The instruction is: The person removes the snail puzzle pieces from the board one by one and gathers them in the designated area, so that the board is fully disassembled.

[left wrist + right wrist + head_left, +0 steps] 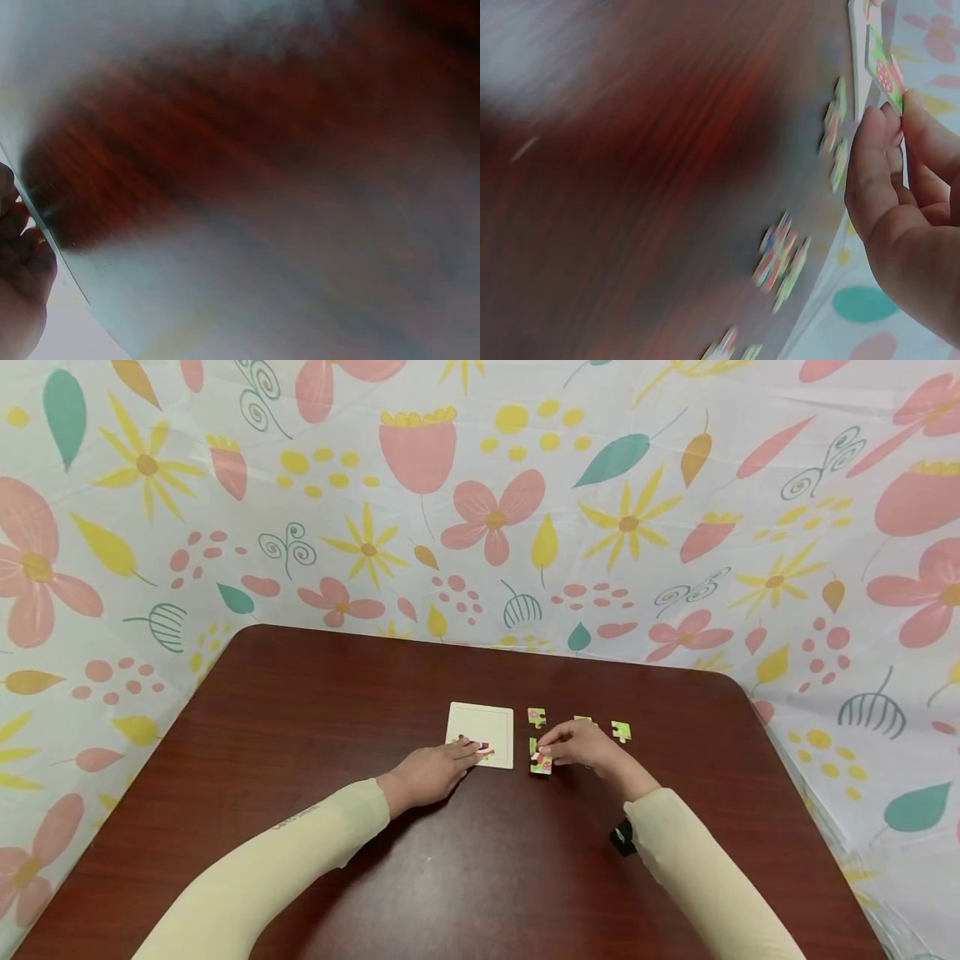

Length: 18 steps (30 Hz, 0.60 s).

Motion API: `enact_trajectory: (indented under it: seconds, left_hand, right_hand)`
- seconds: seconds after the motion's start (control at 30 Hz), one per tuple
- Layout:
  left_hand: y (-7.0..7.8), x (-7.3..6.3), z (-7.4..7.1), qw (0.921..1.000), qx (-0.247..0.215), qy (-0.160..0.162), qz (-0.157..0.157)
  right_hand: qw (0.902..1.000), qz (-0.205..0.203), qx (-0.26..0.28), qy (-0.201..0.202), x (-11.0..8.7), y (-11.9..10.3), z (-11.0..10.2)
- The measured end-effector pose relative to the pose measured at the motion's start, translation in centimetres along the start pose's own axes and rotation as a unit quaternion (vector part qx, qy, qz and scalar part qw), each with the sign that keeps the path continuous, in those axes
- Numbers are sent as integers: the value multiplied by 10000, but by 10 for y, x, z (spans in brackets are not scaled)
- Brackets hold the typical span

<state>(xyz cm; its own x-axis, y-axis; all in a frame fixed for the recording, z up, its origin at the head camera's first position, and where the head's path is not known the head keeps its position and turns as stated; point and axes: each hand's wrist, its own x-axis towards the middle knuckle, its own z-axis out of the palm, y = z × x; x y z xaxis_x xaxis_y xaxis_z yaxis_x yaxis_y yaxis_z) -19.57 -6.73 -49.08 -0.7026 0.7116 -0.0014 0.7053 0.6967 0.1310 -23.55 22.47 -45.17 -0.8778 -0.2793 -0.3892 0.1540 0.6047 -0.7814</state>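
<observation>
Dark reddish-brown wood-grain table (420,893), white floral-print cloth (465,460) behind it. Count: one square cream puzzle tray (482,720); at least four loose printed jigsaw pieces (622,731) to its right. Left hand (431,772) lies across the tray's near-left corner, fingers extended, gripping nothing. Right hand (588,748), nearly closed, pinches one green-and-pink jigsaw piece (883,71) just right of the tray.

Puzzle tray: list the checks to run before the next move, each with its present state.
1. Right hand grips a puzzle piece: ok, pinched.
2. Left hand at the tray: ok, its fingers lie over the lower part.
3. Room left in the tray: ok, its upper part is bare.
4. Puzzle section in the tray fully seated: cannot tell, fingers partly cover it.
5. Held piece over the tray: not ok, it is off to the right in the head view.
</observation>
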Motion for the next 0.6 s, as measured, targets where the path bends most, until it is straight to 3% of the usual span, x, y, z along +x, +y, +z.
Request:
enact_trajectory:
  seconds: [0.6]
  left_hand:
    - [-1, -2, 1, 9998, 37, 205, 48]
  right_hand:
    - [9985, 125, -506, -169, -48, 46, -45]
